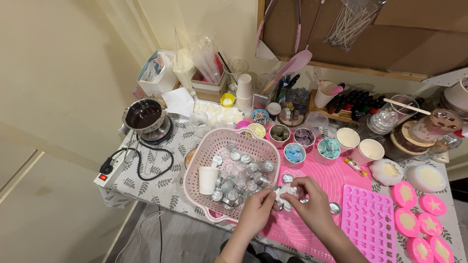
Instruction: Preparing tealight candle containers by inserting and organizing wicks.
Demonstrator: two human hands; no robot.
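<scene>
Holding a small white wax piece [284, 194] between them, the left hand [256, 210] and the right hand [312, 204] have their fingers closed on it above the pink silicone mat [317, 229]. At ten o'clock from the hands stands a pink basket [195, 160] full of small metal cups [243, 175]. At three o'clock lies a pink mould tray [368, 221].
</scene>
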